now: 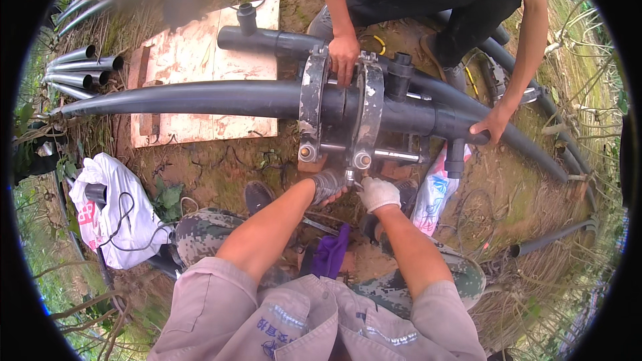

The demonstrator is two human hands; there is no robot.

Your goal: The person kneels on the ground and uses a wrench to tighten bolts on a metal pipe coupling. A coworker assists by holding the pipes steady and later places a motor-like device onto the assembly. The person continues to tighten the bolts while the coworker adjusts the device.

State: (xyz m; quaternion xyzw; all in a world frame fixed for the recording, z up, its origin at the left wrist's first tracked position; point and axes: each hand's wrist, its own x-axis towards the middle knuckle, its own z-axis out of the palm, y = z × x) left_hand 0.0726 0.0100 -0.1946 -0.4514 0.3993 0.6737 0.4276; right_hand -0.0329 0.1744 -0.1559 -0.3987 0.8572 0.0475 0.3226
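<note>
Both gloved hands meet at the near lower corner of the metal pipe clamp (341, 110). The left hand (328, 184) curls its grip closed by the clamp's bolt end, while the right hand (378, 192) is closed on a small tool, too hidden to name. The clamp's two rings hold the black pipe (200, 98) level above the dirt. On the far side a co-worker's hand (344, 57) presses the clamp top, another (493, 124) steadies the pipe at right.

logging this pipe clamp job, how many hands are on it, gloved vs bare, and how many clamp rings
gloved hands, the wearer's: 2, left hand and right hand, at the clamp's lower edge
bare hands, the co-worker's: 2, one between the rings, one on the black pipe
metal clamp rings: 2
total: 6
</note>
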